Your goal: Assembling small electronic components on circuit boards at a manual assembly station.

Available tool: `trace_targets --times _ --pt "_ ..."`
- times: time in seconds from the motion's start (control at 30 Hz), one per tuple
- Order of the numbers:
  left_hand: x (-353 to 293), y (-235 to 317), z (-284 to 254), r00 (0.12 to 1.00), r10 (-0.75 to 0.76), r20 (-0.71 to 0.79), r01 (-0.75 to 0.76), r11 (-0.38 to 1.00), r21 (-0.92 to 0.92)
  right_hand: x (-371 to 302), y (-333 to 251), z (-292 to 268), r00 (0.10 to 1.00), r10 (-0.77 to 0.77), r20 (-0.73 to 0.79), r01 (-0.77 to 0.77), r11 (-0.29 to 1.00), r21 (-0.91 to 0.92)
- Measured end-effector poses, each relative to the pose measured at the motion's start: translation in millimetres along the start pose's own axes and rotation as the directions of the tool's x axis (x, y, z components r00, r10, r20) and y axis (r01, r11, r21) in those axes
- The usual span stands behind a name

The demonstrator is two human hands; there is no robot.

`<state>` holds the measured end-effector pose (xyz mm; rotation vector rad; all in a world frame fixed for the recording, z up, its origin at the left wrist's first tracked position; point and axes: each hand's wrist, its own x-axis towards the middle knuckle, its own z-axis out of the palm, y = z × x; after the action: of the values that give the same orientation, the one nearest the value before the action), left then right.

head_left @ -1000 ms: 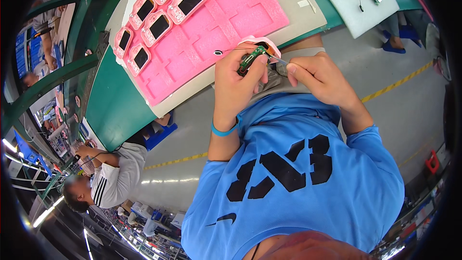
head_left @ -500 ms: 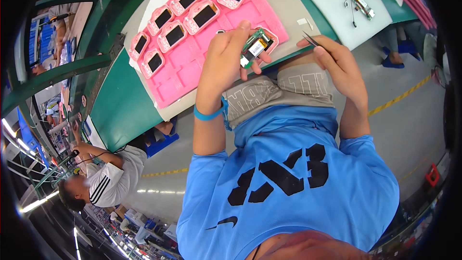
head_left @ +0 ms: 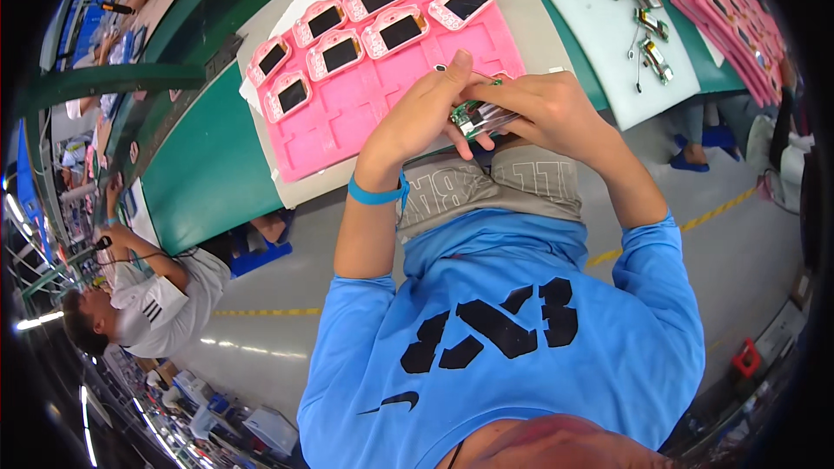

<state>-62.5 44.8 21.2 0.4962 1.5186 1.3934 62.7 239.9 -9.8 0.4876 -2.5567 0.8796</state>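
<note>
My left hand [head_left: 415, 120] grips a small green circuit board [head_left: 469, 120] between thumb and fingers, just off the near edge of the pink foam tray [head_left: 373, 95]. Over the same board my right hand [head_left: 560, 111] is bent, its fingers closed around tweezers that are mostly hidden now; half a second ago their dark points showed plainly. The right fingers cover part of the board. Pink device cases with dark screens [head_left: 400, 32] sit in two rows on the tray, beyond my left hand.
On the right, a white mat [head_left: 599, 39] bears several circuit boards with wires [head_left: 654, 61]. Stacked pink trays [head_left: 725, 22] with more boards stand at the far right. A green table [head_left: 208, 182] lies underneath. To the left, another person [head_left: 156, 295] sits at the bench.
My right hand has moved left with the tweezers, from beside the table edge onto the board in my left hand. The view has shifted slightly.
</note>
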Motion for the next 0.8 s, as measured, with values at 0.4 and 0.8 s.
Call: trace_targets --times 0.4,0.8 --pt "-46 -50 25 0.624 0.715 -0.316 -0.215 0.546 0.810 2 1 -16 0.974 0.184 0.134 -0.201 0.971 0.127" --pt "-24 -93 24 0.490 0.805 -0.334 -0.309 0.518 0.797 11 -20 -5 0.948 0.222 0.228 -0.169 0.958 -0.232"
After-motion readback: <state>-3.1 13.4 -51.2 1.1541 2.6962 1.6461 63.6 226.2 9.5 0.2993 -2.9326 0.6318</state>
